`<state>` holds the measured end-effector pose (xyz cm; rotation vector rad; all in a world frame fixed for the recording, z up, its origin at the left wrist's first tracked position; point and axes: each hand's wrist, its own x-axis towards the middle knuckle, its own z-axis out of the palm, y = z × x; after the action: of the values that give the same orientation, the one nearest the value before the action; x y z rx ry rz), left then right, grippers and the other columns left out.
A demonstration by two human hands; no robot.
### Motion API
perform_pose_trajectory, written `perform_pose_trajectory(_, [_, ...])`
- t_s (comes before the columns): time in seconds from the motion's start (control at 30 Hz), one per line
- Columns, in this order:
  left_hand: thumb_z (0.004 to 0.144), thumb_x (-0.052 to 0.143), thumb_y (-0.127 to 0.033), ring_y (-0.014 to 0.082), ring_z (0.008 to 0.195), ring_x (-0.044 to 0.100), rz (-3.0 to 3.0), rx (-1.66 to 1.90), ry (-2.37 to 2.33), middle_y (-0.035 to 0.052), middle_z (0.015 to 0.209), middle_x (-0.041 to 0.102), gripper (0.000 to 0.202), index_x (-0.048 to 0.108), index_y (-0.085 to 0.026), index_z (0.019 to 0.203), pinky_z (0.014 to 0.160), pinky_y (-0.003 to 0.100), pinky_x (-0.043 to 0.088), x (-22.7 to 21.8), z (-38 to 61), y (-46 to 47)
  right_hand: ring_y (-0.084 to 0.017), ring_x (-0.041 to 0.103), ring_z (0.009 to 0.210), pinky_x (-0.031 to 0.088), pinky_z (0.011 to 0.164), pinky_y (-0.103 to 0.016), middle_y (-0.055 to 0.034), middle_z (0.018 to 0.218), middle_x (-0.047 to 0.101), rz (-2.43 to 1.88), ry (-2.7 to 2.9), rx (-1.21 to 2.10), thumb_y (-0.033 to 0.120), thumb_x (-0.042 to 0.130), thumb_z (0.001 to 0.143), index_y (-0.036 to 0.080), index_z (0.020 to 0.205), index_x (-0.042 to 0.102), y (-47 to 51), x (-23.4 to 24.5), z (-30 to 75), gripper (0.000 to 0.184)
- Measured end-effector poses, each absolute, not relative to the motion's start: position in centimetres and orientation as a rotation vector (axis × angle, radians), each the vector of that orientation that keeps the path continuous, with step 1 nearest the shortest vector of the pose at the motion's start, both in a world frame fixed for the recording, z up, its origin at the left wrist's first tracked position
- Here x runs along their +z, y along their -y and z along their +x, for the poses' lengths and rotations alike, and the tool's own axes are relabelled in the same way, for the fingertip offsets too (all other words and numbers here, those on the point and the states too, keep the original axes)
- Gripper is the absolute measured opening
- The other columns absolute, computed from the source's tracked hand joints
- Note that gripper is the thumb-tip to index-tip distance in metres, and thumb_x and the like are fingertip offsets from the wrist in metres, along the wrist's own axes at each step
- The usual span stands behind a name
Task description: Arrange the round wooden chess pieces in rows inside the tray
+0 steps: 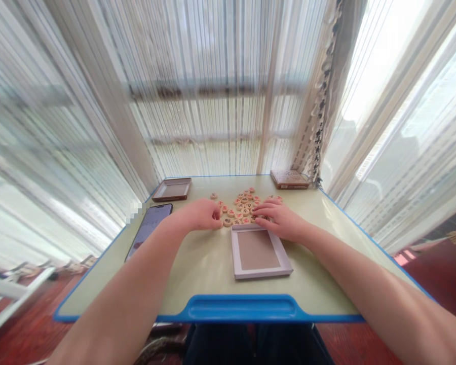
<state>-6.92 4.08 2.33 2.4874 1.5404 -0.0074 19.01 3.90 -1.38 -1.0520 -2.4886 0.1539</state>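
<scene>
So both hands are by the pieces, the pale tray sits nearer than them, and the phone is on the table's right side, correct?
No: the head view shows the phone on the left side of the table. The rest holds: left hand and right hand are by the pieces, the pale tray nearer.

Hands: two, left hand [203, 215] plus right hand [280, 219]. Round pieces [245, 211]: twenty-plus, exact count lost to overlap. Open trays: two, one pale tray [257, 251], one brown-edged tray [172, 189]. Closed box [289, 178]: one. Phone [152, 223]: one. Desk [201, 266]: one.
</scene>
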Motion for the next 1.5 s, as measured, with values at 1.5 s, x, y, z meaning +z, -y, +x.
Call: perform_pose_trajectory(1.5, [0.081,0.042,-0.026,0.0182,0.081,0.06,2.64,0.35,-1.529,0.006,0.091,0.068,0.028,0.068,-0.019,0.088,0.072,0.026,0.043,1.0,-6.4,-5.5,-0.02,0.053,0.099,0.034,0.096,-0.04,-0.0022,0.098,0.068,-1.062,2.424,0.262,0.031,0.033,0.09,0.023,0.094,0.067,-4.9,-1.4,19.7,0.035])
